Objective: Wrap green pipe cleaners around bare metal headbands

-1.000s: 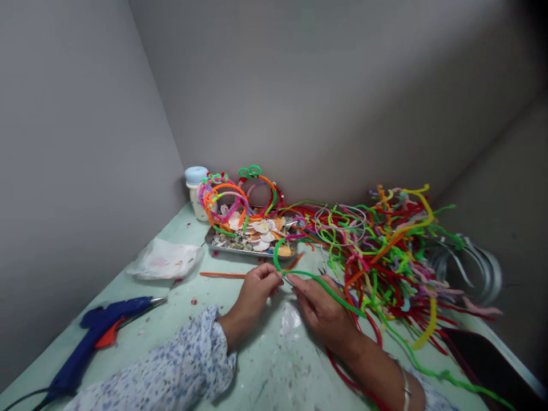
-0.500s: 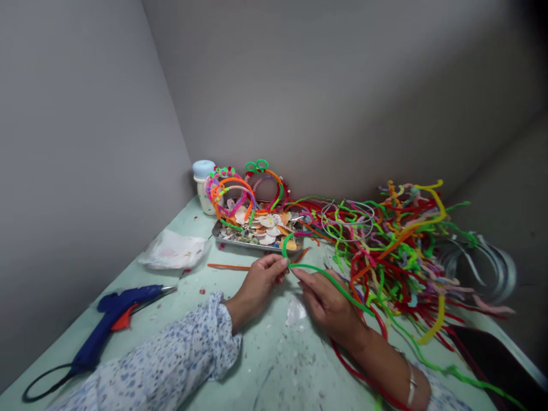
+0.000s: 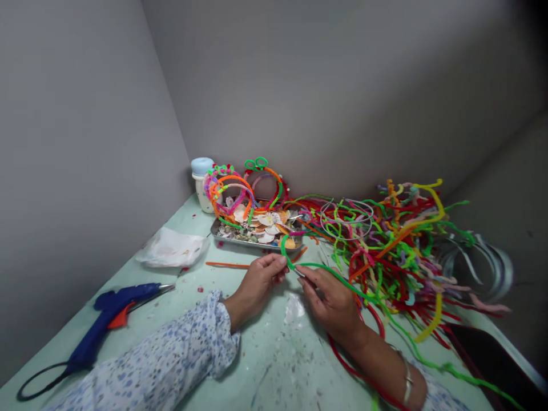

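A green pipe cleaner (image 3: 327, 268) bends into a small hook above my fingers and trails off to the right. My left hand (image 3: 262, 279) is closed, pinching it between thumb and fingertips just below the hook. Close beside it, my right hand (image 3: 331, 299) is closed too, its index finger lying along the green strand. A small greyish sliver shows between its thumb and index finger, too little to name. Behind the hands stands a metal tray (image 3: 252, 246) of shells, with headbands wrapped in coloured pipe cleaners (image 3: 240, 181) on it.
A tangled heap of pipe cleaners (image 3: 398, 251) fills the right side, with bare metal headbands (image 3: 492, 262) beyond. At left lie a blue glue gun (image 3: 100, 325) and a plastic bag (image 3: 171, 248). A lidded bottle (image 3: 203, 182) stands at the back; a dark flat object (image 3: 492, 359) lies front right.
My right fingertips have drawn slightly back from my left, and a greyish sliver now shows between them. The trailing green strand has shifted a little. My left hand keeps its pinch.
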The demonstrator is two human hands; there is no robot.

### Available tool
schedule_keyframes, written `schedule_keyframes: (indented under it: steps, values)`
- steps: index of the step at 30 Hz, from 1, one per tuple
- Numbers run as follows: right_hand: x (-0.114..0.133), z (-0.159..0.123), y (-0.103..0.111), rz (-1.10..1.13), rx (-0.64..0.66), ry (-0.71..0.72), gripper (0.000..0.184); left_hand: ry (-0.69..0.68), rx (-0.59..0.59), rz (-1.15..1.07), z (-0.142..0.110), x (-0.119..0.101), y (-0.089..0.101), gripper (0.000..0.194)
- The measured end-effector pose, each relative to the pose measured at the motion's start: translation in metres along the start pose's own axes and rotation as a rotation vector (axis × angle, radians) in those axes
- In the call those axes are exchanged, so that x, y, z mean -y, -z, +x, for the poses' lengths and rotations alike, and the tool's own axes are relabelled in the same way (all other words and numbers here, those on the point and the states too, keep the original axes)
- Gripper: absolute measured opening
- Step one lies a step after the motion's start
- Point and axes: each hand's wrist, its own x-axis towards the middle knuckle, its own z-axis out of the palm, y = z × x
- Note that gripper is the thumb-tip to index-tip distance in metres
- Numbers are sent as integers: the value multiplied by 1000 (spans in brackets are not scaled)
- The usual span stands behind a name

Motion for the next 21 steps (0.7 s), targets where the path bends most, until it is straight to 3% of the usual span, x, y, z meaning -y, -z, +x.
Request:
schedule_keyframes:
  steps: [21]
  values:
    - [4,5,1,36,-52,5,28,0,-7,97,1,2,0,26]
